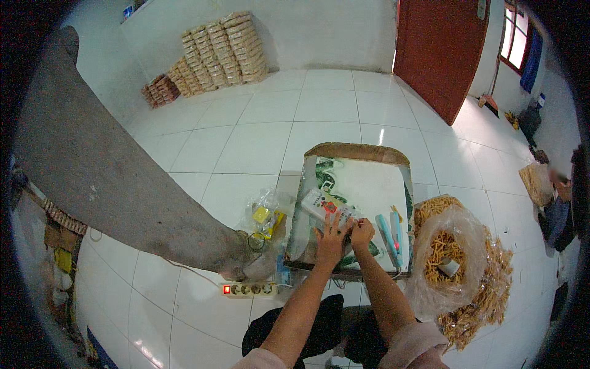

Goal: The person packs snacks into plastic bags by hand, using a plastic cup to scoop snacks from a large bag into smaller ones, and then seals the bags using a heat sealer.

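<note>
A clear plastic bag with printed writing and a red design (318, 201) lies flat on a low table with a white and green top (368, 177). My left hand (330, 240) rests palm down on the near part of the bag, fingers spread. Beside it, my right hand (362, 233) has its fingers curled together at the bag's right end and seems to pinch its edge. To the right on the table lies a light-blue hair-straightener-type clamp (389, 237), its arms apart and a small red light lit. A small yellowish piece (396, 213) lies by its tip.
Right of the table, a large open plastic bag (474, 276) holds brown snack sticks (440, 246) and a white scoop or cup (448, 266). A lit power strip (249, 289) sits left, near a grey slanting surface (124, 175). Stacked packets (226, 50) line the wall by a red door (438, 50).
</note>
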### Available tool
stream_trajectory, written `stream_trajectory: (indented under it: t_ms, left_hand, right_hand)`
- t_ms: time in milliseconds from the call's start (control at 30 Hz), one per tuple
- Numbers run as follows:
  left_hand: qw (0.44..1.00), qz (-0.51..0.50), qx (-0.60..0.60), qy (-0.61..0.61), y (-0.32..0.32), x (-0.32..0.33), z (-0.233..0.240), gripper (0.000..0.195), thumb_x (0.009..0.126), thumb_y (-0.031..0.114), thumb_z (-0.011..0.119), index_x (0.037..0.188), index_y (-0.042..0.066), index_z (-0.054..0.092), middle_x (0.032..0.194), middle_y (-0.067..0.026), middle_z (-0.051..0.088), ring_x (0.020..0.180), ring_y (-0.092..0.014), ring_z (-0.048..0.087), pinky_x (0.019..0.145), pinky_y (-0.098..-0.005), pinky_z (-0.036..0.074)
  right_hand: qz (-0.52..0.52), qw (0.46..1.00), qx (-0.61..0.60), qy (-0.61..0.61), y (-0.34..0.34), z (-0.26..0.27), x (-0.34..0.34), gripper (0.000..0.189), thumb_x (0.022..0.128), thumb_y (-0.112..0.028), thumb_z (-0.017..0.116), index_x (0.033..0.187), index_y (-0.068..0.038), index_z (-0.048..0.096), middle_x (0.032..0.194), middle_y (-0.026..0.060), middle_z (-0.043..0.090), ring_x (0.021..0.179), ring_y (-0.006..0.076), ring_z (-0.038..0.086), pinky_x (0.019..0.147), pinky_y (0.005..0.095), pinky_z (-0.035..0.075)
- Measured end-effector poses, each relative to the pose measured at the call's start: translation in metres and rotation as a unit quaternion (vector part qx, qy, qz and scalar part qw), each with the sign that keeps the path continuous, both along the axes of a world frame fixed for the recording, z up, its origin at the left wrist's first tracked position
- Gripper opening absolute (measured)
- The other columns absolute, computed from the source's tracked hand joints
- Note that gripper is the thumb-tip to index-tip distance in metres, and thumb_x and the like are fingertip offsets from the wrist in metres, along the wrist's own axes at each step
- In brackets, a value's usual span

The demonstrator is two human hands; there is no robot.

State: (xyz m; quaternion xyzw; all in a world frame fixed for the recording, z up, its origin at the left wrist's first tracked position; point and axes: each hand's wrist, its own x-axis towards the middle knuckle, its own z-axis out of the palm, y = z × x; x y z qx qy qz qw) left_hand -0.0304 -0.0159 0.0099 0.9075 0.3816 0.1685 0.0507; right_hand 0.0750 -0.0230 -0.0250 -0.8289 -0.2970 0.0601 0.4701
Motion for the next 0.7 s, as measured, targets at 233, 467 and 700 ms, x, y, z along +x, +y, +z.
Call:
stream_trajectory:
  t_ms: [233, 467, 700]
  left_hand:
    - [0.998, 0.057, 0.031, 0.016, -0.002, 0.010, -0.014, 0.062, 0.073, 0.011, 0.054, 0.128, 0.027, 0.031, 0.137, -0.0082, 0.019, 0.124, -0.034, 0.020, 0.080, -0.0718, 0.021]
    - [0.980, 0.053, -0.148, 0.125, -0.009, 0.037, 0.007, 0.073, 0.073, 0.051, 0.054, 0.131, 0.018, 0.025, 0.138, -0.0171, 0.008, 0.125, -0.042, 0.007, 0.086, -0.0703, 0.009]
    - [0.494, -0.010, -0.783, -0.377, -0.042, 0.088, 0.130, 0.068, 0.082, 0.053, 0.040, 0.130, 0.007, 0.023, 0.119, -0.0185, 0.041, 0.106, -0.028, 0.046, 0.089, -0.0427, 0.035]
  right_hand:
    - [0.095, 0.973, -0.205, -0.047, -0.037, 0.048, 0.015, 0.018, 0.083, -0.012, 0.041, 0.092, 0.004, 0.043, 0.070, 0.0223, 0.055, 0.066, 0.0375, 0.055, 0.060, 0.0432, 0.044]
    - [0.049, 0.991, -0.032, -0.123, -0.079, 0.116, 0.087, 0.015, 0.087, -0.015, 0.041, 0.084, 0.000, 0.044, 0.064, 0.0138, 0.052, 0.060, 0.0246, 0.055, 0.058, 0.0371, 0.045]
    - [0.175, 0.913, 0.329, 0.165, -0.125, 0.158, 0.097, 0.012, 0.087, -0.012, 0.043, 0.085, -0.001, 0.043, 0.063, 0.0038, 0.048, 0.062, 0.0149, 0.054, 0.061, 0.0288, 0.049]
